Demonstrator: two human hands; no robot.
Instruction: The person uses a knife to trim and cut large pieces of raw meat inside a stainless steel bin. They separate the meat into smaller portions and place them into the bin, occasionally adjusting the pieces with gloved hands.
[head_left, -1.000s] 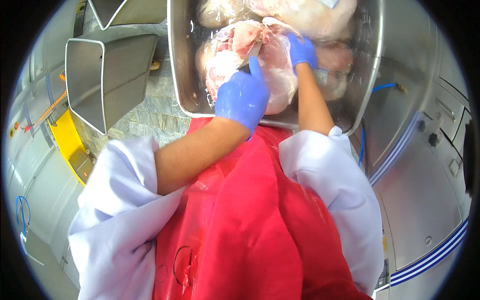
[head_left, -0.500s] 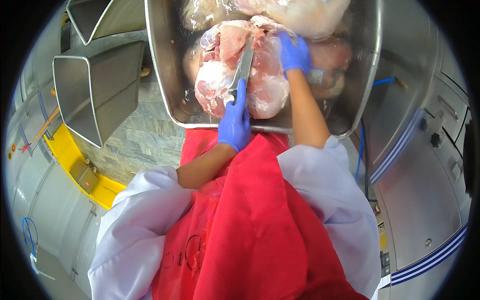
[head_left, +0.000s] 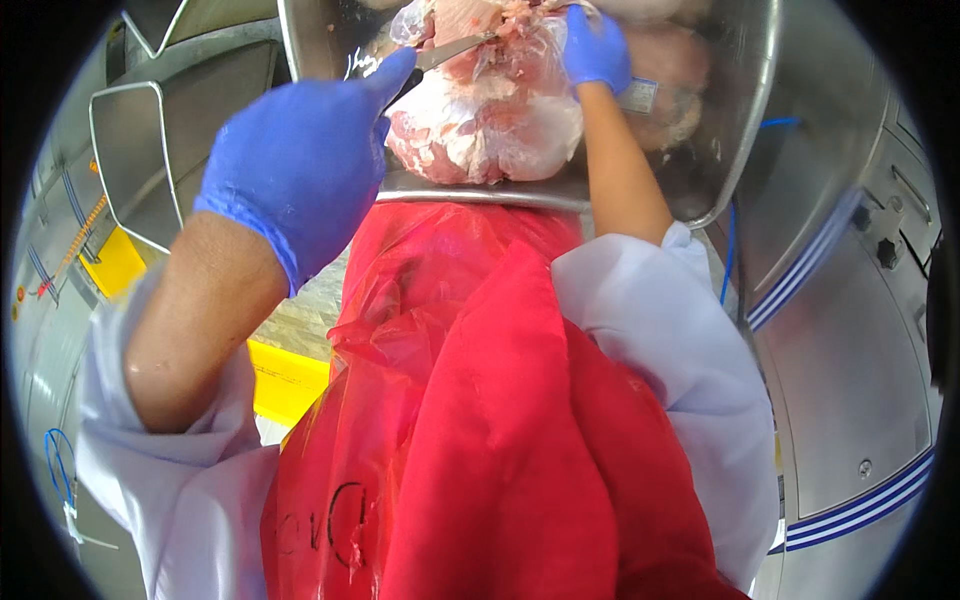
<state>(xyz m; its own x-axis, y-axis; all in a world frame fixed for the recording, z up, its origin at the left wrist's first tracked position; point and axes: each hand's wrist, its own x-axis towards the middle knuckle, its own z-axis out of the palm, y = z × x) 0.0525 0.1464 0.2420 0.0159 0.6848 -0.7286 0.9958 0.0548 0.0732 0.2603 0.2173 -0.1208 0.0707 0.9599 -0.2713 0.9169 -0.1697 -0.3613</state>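
Observation:
A large raw piece of meat (head_left: pixel 490 135), pink with white fat and membrane, lies in the metal tub (head_left: pixel 450 190) in front of me. My left hand (head_left: pixel 300 165), in a blue glove, is closed round the handle of a knife (head_left: pixel 452 51), its index finger stretched along the back. The blade points right and its tip touches the far middle part of the meat. My right hand (head_left: pixel 597 52), also blue-gloved, grips the meat's far right edge; its fingertips are partly hidden.
More pieces of meat (head_left: pixel 665 85) lie behind and to the right in the tub, one beside a small label (head_left: pixel 639 96). Metal bins (head_left: pixel 130 150) stand at the left. Steel cabinets (head_left: pixel 850 350) are at the right, and something yellow (head_left: pixel 285 380) is on the floor at lower left.
My left hand has risen and swung left, turning the knife from pointing away to pointing right. The tub sits higher in view. My right hand stays on the meat's far right.

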